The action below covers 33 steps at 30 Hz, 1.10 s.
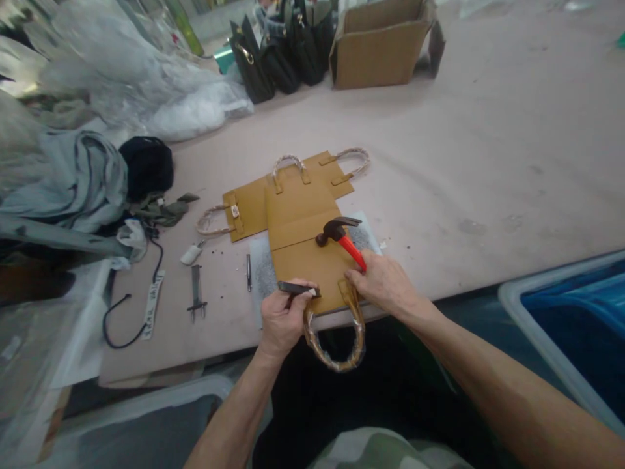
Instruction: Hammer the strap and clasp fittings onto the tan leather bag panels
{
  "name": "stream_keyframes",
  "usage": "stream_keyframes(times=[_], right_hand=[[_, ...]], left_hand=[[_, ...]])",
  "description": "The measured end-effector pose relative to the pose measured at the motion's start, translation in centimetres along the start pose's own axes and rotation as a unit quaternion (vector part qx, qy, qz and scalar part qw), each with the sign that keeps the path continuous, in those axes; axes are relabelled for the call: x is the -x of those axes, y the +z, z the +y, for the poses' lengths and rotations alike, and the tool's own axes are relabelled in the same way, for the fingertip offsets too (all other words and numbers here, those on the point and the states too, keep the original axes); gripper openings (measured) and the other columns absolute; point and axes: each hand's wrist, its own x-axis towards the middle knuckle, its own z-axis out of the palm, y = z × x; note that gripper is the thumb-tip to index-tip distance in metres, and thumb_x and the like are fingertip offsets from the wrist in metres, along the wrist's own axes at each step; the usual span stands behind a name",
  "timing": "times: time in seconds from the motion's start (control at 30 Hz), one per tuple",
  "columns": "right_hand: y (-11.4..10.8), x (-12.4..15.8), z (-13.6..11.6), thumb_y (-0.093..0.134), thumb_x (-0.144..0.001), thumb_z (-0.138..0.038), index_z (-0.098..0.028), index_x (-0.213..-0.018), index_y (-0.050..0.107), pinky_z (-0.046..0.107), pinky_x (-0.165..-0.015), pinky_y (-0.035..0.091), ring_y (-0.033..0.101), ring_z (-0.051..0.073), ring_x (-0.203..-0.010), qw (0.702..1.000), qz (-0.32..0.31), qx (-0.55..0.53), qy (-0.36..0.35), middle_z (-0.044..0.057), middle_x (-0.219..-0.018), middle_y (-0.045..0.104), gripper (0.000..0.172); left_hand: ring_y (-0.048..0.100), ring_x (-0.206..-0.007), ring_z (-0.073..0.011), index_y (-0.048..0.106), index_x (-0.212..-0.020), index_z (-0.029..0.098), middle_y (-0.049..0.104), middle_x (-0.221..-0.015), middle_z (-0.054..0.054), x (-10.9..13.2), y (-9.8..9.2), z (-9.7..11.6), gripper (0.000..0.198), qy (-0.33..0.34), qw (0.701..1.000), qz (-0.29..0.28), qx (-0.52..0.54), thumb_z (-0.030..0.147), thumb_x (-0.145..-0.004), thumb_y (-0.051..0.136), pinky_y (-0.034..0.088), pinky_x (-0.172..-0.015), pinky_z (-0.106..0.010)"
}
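Observation:
Tan leather bag panels [305, 215] with wrapped handles lie on the table, one handle [336, 366] hanging over the front edge. My right hand [383, 280] is closed round the red grip of a hammer [339, 233]; its dark head is over the middle of the near panel. At the panel's front left, my left hand [287, 316] pinches a dark metal tool [291, 287], with a small pale piece at its right end by the handle's base. A speckled slab [263, 267] shows beneath the panel.
Left on the table [469, 189] lie a caliper [196, 293], a pen-like tool [249, 272], a white tag [191, 254] and a black cord [112, 342]. Cloth and plastic wrap fill the left. Behind are dark bags [273, 58] and a cardboard box [378, 58]. Blue bin [576, 312], front right.

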Motion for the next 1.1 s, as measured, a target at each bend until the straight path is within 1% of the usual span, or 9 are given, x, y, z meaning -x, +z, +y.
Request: stream_keyframes(times=[0.07,0.17,0.2,0.23,0.33,0.4,0.53,0.97,1.1], right_hand=[[0.1,0.0,0.0,0.055,-0.091,-0.039,-0.017,-0.109,0.063,0.032,-0.061,0.037,0.069,0.026,-0.077,1.000,0.000,-0.001,0.004,0.011,-0.085,0.073,0.030],[0.2,0.0,0.1,0.053,-0.092,-0.039,-0.016,-0.110,0.063,0.032,-0.062,0.037,0.069,0.026,-0.077,1.000,-0.004,0.000,0.005,0.012,-0.086,0.073,0.031],[0.2,0.0,0.1,0.053,-0.092,-0.039,-0.016,-0.111,0.063,0.032,-0.062,0.037,0.069,0.026,-0.077,1.000,-0.005,-0.001,0.004,0.012,-0.087,0.073,0.031],[0.2,0.0,0.1,0.053,-0.092,-0.039,-0.016,-0.112,0.062,0.032,-0.062,0.037,0.069,0.026,-0.077,1.000,-0.008,-0.003,0.004,0.012,-0.087,0.073,0.032],[0.3,-0.1,0.2,0.054,-0.092,-0.040,-0.016,-0.113,0.062,0.032,-0.061,0.036,0.069,0.026,-0.077,1.000,-0.014,-0.008,0.004,0.012,-0.088,0.073,0.032],[0.3,-0.1,0.2,0.053,-0.093,-0.040,-0.017,-0.112,0.062,0.032,-0.061,0.035,0.069,0.026,-0.078,1.000,-0.017,-0.008,0.003,0.012,-0.088,0.073,0.032],[0.2,0.0,0.2,0.052,-0.093,-0.038,-0.017,-0.110,0.062,0.033,-0.059,0.031,0.070,0.027,-0.077,1.000,-0.017,-0.001,0.002,0.013,-0.088,0.074,0.029],[0.3,0.1,0.3,0.051,-0.094,-0.037,-0.017,-0.111,0.061,0.032,-0.058,0.029,0.069,0.027,-0.074,1.000,-0.012,-0.009,-0.015,0.012,-0.086,0.074,0.028],[0.0,0.3,0.2,0.050,-0.094,-0.035,-0.017,-0.111,0.061,0.032,-0.059,0.028,0.069,0.026,-0.074,1.000,-0.009,-0.007,-0.017,0.012,-0.086,0.073,0.027]], left_hand=[[0.078,-0.087,-0.0182,0.071,-0.099,0.017,0.080,-0.093,-0.007,-0.3,-0.3,0.1,0.009,0.025,0.999,-0.017,-0.014,0.017,-0.094,0.064,0.066,-0.082,-0.029],[0.079,-0.092,-0.0199,0.072,-0.103,0.019,0.081,-0.100,-0.009,-0.3,-0.5,0.1,0.014,0.151,0.984,-0.082,-0.056,0.014,-0.090,0.068,0.066,-0.085,-0.029],[0.079,-0.094,-0.0205,0.072,-0.104,0.019,0.081,-0.102,-0.009,-0.2,-0.5,0.1,0.016,0.166,0.980,-0.091,-0.059,0.013,-0.089,0.068,0.066,-0.086,-0.029],[0.079,-0.095,-0.0207,0.072,-0.105,0.019,0.081,-0.102,-0.010,-0.1,-0.5,0.1,0.016,0.152,0.984,-0.083,-0.051,0.014,-0.090,0.068,0.066,-0.087,-0.030],[0.079,-0.090,-0.0195,0.069,-0.107,0.017,0.080,-0.098,-0.007,0.2,-0.2,0.1,0.013,-0.004,1.000,0.010,0.020,0.018,-0.097,0.062,0.067,-0.083,-0.032],[0.079,-0.088,-0.0189,0.070,-0.105,0.017,0.080,-0.096,-0.006,0.3,0.0,0.1,0.012,-0.060,0.997,0.020,0.052,0.021,-0.098,0.062,0.067,-0.082,-0.033],[0.078,-0.091,-0.0193,0.073,-0.101,0.017,0.081,-0.097,-0.006,0.0,0.3,0.2,0.012,-0.039,0.998,-0.029,0.025,0.023,-0.095,0.066,0.066,-0.085,-0.032],[0.078,-0.085,-0.0175,0.074,-0.100,0.017,0.081,-0.093,-0.005,-0.7,1.0,0.9,0.011,-0.007,0.999,-0.023,-0.036,0.020,-0.094,0.065,0.065,-0.080,-0.027],[0.078,-0.082,-0.0169,0.073,-0.098,0.017,0.081,-0.092,-0.005,-0.9,1.4,1.2,0.010,0.023,0.997,-0.030,-0.062,0.019,-0.093,0.064,0.064,-0.076,-0.024]])
